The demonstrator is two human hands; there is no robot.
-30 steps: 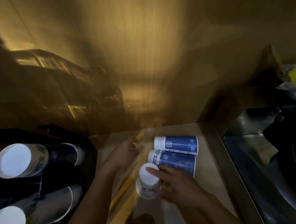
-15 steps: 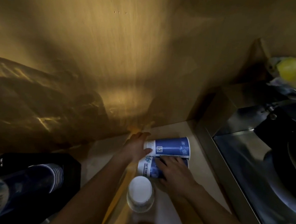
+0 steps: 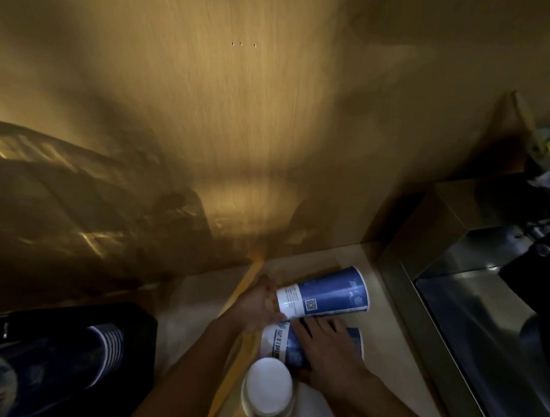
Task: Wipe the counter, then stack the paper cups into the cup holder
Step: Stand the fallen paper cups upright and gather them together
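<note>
— What's nearest you?

— An upside-down cup, white base up, on the counter. Just past it, my right hand lies flat, fingers spread, over a blue cup on its side.

— And your left?

— My left hand is wrapped round the base end of the farther lying cup. The cup holder sits far left, stacks inside.

A drinks counter in a café or pantry: wood-panelled wall, steel sink right of the fingers, stacked cups left.
</note>
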